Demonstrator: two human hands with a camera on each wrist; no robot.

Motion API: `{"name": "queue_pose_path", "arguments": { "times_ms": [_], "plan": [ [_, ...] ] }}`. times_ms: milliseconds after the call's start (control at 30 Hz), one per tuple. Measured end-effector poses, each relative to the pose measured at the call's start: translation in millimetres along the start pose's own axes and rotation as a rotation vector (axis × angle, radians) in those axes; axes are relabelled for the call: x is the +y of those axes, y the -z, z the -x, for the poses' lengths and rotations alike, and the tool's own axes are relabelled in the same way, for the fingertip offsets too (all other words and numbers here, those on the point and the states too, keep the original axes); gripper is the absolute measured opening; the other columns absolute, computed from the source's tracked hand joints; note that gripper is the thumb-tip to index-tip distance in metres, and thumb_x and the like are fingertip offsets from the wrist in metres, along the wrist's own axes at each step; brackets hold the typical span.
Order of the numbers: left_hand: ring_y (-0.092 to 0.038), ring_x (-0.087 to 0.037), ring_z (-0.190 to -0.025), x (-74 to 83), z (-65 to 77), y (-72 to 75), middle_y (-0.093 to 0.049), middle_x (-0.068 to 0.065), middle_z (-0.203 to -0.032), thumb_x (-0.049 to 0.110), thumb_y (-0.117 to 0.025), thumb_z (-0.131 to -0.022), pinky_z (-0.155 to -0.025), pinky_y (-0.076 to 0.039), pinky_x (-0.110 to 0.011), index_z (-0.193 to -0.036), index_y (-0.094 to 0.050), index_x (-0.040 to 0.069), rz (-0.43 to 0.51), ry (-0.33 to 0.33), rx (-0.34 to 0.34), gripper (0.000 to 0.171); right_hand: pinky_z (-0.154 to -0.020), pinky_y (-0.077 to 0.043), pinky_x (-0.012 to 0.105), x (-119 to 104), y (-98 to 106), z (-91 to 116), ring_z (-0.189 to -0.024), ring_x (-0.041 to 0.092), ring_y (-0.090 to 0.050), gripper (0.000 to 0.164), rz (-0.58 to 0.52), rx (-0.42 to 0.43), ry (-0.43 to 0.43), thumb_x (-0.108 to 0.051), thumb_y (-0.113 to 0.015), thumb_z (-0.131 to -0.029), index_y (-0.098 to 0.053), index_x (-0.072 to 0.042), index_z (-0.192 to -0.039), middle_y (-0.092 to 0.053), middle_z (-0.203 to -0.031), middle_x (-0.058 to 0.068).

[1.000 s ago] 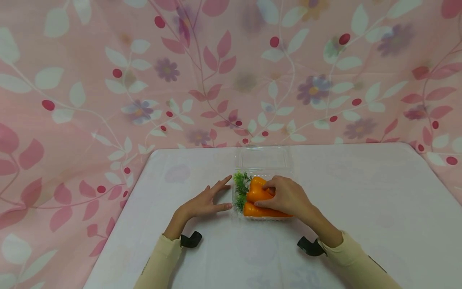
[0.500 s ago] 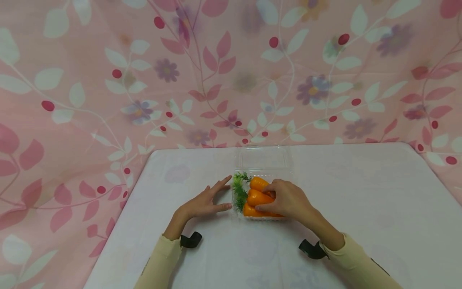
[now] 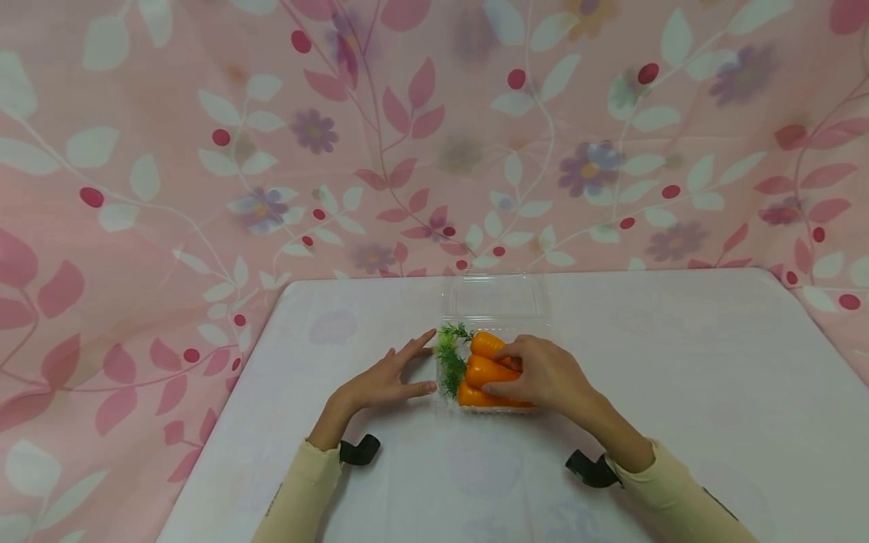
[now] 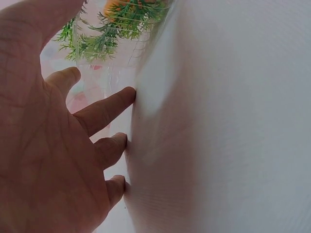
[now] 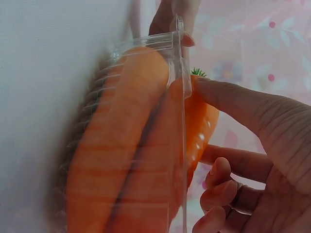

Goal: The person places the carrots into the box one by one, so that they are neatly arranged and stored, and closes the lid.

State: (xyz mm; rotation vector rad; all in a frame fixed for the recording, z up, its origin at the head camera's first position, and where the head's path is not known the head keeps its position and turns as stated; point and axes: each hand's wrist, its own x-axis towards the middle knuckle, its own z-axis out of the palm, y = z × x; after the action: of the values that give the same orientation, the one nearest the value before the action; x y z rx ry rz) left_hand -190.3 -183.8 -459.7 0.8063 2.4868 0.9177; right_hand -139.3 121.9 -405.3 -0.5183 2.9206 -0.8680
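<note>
A clear plastic clamshell box [image 3: 495, 409] lies on the table with its lid [image 3: 495, 296] folded back. Side by side in it are three orange carrots with green leafy tops [image 3: 449, 358] at the left. My right hand [image 3: 548, 369] pinches the middle carrot [image 3: 485, 370] between thumb and fingers from above. In the right wrist view this carrot [image 5: 198, 121] stands out past the box rim, while a front carrot [image 5: 104, 160] shows through the wall. My left hand [image 3: 380, 381] rests spread on the table, thumb and index fingertip right at the box's left side.
A white-clothed table [image 3: 679, 377] carries the box near its middle. Behind it hangs a pink floral curtain [image 3: 407, 136]. Black wrist mounts [image 3: 361, 450] stick out below both sleeves.
My right hand has shifted slightly with the middle carrot, which now sits lower and nearer the front, uncovering more of the back carrot. The left hand has stayed in place.
</note>
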Motion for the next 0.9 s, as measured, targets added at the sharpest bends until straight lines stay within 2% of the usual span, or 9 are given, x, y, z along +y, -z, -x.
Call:
{"name": "queue_pose_path", "arguments": {
  "times_ms": [233,467,600,767,900],
  "plan": [
    [-0.023,-0.013,-0.146,1.0,-1.0,1.8,-0.04,0.004,-0.152,0.055,-0.063,-0.092,-0.115,-0.001,-0.059,-0.159,-0.008,0.037,0.003,0.001,-0.019,0.089,-0.065,-0.047,0.03,10,11,2,-0.075,0.014,-0.051,0.05,-0.038,0.026,0.005,-0.053,-0.084,-0.072,-0.077,-0.015,-0.105,-0.059,-0.085,-0.005],
    [-0.024,-0.014,-0.145,-0.9,-2.0,6.1,-0.039,0.003,-0.153,0.053,-0.057,-0.096,-0.116,-0.002,-0.059,-0.159,-0.008,0.039,0.019,0.004,-0.034,0.08,-0.059,-0.043,0.031,28,23,1,-0.072,0.015,-0.049,0.053,-0.075,0.042,0.005,-0.053,-0.083,-0.074,-0.075,-0.015,-0.11,-0.06,-0.085,0.0],
    [-0.031,-0.017,-0.143,-2.2,-2.4,8.2,-0.043,0.003,-0.151,0.052,-0.051,-0.1,-0.116,-0.009,-0.058,-0.159,-0.011,0.035,0.025,0.011,-0.03,0.074,-0.059,-0.043,0.031,42,28,-1,-0.073,0.016,-0.049,0.049,-0.097,0.065,-0.012,-0.047,-0.084,-0.076,-0.075,-0.013,-0.109,-0.059,-0.085,0.0],
    [-0.042,-0.023,-0.136,0.1,-5.2,13.0,-0.052,0.0,-0.144,0.056,-0.052,-0.098,-0.112,-0.028,-0.055,-0.158,-0.017,0.037,0.034,0.044,0.064,0.072,-0.057,-0.044,0.03,55,34,-5,-0.073,0.017,-0.051,0.045,-0.1,0.108,-0.02,-0.042,-0.083,-0.078,-0.075,-0.011,-0.11,-0.058,-0.082,-0.002],
    [-0.048,-0.021,-0.132,-0.2,-13.0,16.0,-0.059,-0.002,-0.137,0.057,-0.056,-0.095,-0.11,-0.033,-0.053,-0.157,-0.025,0.033,0.011,0.044,0.152,0.073,-0.057,-0.046,0.03,62,39,-9,-0.075,0.018,-0.054,0.046,-0.111,0.122,-0.032,-0.043,-0.081,-0.081,-0.074,-0.011,-0.113,-0.06,-0.084,-0.002]
  ]
}}
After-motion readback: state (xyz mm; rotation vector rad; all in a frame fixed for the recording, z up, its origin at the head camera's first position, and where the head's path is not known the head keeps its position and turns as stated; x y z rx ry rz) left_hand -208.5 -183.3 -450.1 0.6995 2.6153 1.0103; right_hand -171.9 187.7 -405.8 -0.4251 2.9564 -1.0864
